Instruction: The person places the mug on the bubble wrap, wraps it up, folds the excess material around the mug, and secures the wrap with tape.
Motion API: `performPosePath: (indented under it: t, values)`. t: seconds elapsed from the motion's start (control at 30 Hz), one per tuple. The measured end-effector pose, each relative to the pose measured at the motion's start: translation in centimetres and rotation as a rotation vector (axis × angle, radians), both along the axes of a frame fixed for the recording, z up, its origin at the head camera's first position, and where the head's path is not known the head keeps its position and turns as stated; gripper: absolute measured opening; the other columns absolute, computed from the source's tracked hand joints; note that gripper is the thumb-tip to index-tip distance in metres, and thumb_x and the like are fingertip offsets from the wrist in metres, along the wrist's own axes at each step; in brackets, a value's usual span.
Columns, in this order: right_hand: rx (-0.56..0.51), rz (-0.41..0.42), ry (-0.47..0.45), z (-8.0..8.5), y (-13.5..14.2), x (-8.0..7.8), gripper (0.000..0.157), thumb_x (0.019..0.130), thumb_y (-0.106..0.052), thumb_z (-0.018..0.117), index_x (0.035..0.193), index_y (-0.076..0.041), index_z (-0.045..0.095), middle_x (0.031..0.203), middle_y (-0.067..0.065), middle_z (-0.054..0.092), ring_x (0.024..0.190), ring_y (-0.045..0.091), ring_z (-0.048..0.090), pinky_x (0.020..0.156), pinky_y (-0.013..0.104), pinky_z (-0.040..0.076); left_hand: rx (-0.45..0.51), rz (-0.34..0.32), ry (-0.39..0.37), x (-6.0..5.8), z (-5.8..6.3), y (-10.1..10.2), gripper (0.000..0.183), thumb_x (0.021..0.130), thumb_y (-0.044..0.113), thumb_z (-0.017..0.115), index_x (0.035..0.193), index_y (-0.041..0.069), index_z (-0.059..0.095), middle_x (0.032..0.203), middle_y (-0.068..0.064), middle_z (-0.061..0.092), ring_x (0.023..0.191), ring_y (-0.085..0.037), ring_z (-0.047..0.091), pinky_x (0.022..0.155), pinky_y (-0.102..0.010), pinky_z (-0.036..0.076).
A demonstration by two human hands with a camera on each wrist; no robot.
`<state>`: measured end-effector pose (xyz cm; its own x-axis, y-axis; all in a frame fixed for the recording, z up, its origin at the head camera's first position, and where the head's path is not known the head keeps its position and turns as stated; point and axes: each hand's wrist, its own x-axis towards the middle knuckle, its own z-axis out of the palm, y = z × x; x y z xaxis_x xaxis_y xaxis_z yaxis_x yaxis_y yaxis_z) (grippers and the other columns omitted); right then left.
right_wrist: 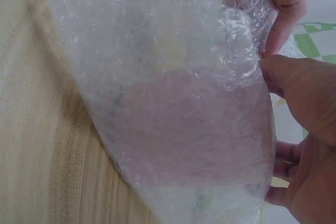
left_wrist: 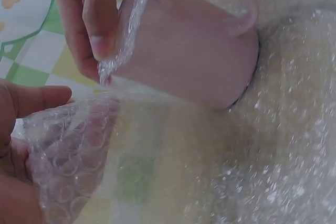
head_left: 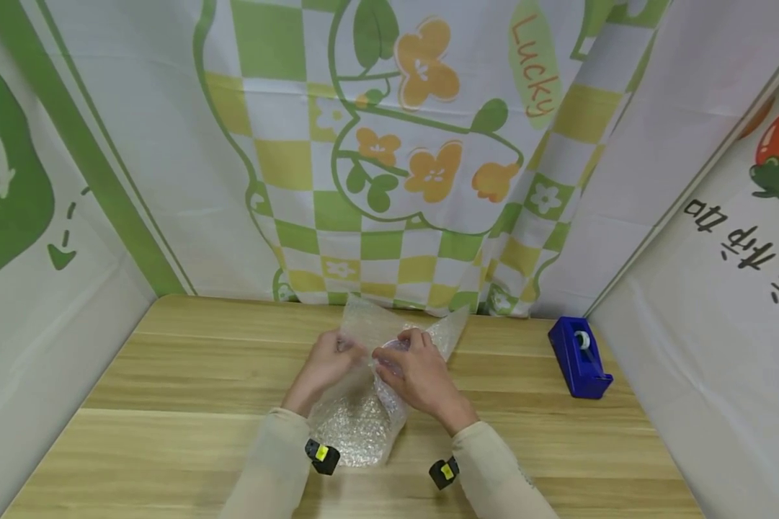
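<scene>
A pink mug (left_wrist: 194, 51) with a loop handle lies tilted in a sheet of clear bubble wrap (head_left: 357, 429). In the right wrist view, the mug's pink side (right_wrist: 194, 129) shows through the plastic. My right hand (head_left: 421, 371) grips the mug at its rim, holding a fold of wrap there between thumb and fingers. My left hand (head_left: 327, 364) pinches another edge of the sheet, just left of the mug. Both hands are close together, the right thumb almost at the left fingertips in the right wrist view. Much of the mug is hidden by wrap and fingers in the head view.
A blue tape dispenser (head_left: 577, 360) with a roll in it stands at the right of the wooden table (head_left: 188, 447). A patterned curtain (head_left: 376, 238) hangs along the back edge, close behind the wrap's upper corners. White cloth walls flank both sides.
</scene>
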<state>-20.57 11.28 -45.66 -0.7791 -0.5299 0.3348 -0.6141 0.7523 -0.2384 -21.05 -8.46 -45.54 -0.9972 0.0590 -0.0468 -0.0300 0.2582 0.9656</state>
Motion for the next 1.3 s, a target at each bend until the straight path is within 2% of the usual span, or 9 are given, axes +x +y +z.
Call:
performPosePath:
  t: [0.23, 0.43, 0.5, 0.6, 0.77, 0.87, 0.93, 1.07, 1.3]
  values:
    - [-0.083, -0.008, -0.049, 0.2, 0.0, 0.0, 0.023, 0.093, -0.03, 0.075, 0.114, -0.021, 0.079, 0.123, 0.023, 0.058, 0.116, 0.035, 0.053, 0.087, 0.05, 0.052, 0.063, 0.0, -0.005, 0.5, 0.2, 0.5, 0.009, 0.094, 0.003, 0.064, 0.098, -0.006, 0.065, 0.091, -0.015, 0.067, 0.082, -0.026, 0.065, 0.071, -0.032, 0.057]
    - [-0.154, -0.054, -0.076, 0.1, 0.0, 0.0, 0.036, 0.087, -0.03, 0.081, 0.119, -0.013, 0.073, 0.117, 0.017, 0.06, 0.109, 0.032, 0.056, 0.087, 0.046, 0.051, 0.105, -0.014, -0.033, 0.6, 0.3, 0.9, 0.011, 0.097, 0.006, 0.063, 0.098, -0.005, 0.064, 0.092, -0.015, 0.067, 0.079, -0.021, 0.063, 0.071, -0.032, 0.057]
    - [-0.184, -0.078, -0.071, 0.0, 0.0, 0.0, 0.039, 0.084, -0.03, 0.084, 0.116, -0.01, 0.07, 0.111, 0.014, 0.06, 0.104, 0.03, 0.057, 0.083, 0.044, 0.051, 0.073, -0.022, -0.005, 0.6, 0.4, 1.0, 0.01, 0.097, 0.006, 0.064, 0.098, -0.004, 0.065, 0.089, -0.013, 0.066, 0.077, -0.019, 0.061, 0.069, -0.03, 0.054]
    - [-0.227, -0.106, -0.066, -0.2, 0.0, 0.0, 0.039, 0.081, -0.03, 0.086, 0.104, -0.008, 0.064, 0.101, 0.008, 0.058, 0.095, 0.026, 0.055, 0.077, 0.04, 0.05, -0.038, -0.051, 0.06, 0.7, 0.7, 1.2, 0.012, 0.098, 0.011, 0.064, 0.092, 0.0, 0.064, 0.085, -0.01, 0.064, 0.077, -0.019, 0.059, 0.068, -0.031, 0.052]
    - [-0.266, -0.106, -0.069, -0.5, 0.1, 0.0, 0.033, 0.08, -0.03, 0.087, 0.091, -0.011, 0.062, 0.094, 0.003, 0.056, 0.088, 0.019, 0.052, 0.072, 0.035, 0.047, -0.225, -0.121, 0.134, 1.0, 1.4, 1.7, 0.026, 0.104, 0.027, 0.057, 0.09, 0.006, 0.063, 0.092, -0.009, 0.068, 0.09, -0.025, 0.065, 0.079, -0.041, 0.056]
    - [-0.286, -0.102, -0.071, -0.8, 0.1, 0.0, 0.031, 0.081, -0.03, 0.087, 0.09, -0.012, 0.063, 0.095, 0.003, 0.056, 0.088, 0.019, 0.052, 0.073, 0.035, 0.047, -0.293, -0.132, 0.129, 1.2, 1.8, 2.1, 0.037, 0.107, 0.039, 0.048, 0.098, 0.008, 0.065, 0.097, -0.01, 0.069, 0.093, -0.027, 0.065, 0.082, -0.046, 0.056]
    - [-0.302, -0.099, -0.07, -1.0, 0.1, 0.0, 0.031, 0.081, -0.031, 0.087, 0.09, -0.012, 0.064, 0.097, 0.003, 0.057, 0.089, 0.019, 0.052, 0.074, 0.035, 0.047, -0.321, -0.136, 0.129, 1.2, 1.9, 2.3, 0.047, 0.109, 0.045, 0.04, 0.11, 0.006, 0.067, 0.104, -0.014, 0.07, 0.097, -0.031, 0.066, 0.087, -0.049, 0.055]
    - [-0.338, -0.097, -0.054, -1.2, 0.1, 0.0, 0.03, 0.08, -0.03, 0.087, 0.089, -0.011, 0.065, 0.103, 0.006, 0.06, 0.093, 0.022, 0.054, 0.077, 0.037, 0.049, -0.348, -0.149, 0.131, 1.5, 2.4, 2.5, 0.061, 0.11, 0.05, 0.029, 0.126, 0.003, 0.064, 0.115, -0.019, 0.069, 0.108, -0.037, 0.065, 0.096, -0.054, 0.051]
    - [-0.345, -0.053, -0.06, -1.1, 0.5, -0.1, 0.027, 0.082, -0.026, 0.085, 0.093, -0.005, 0.071, 0.109, 0.01, 0.064, 0.101, 0.026, 0.058, 0.087, 0.043, 0.051, -0.446, -0.21, 0.153, 2.0, 2.9, 2.7, 0.073, 0.109, 0.054, 0.017, 0.106, 0.006, 0.072, 0.096, -0.014, 0.07, 0.098, -0.034, 0.067, 0.094, -0.053, 0.051]
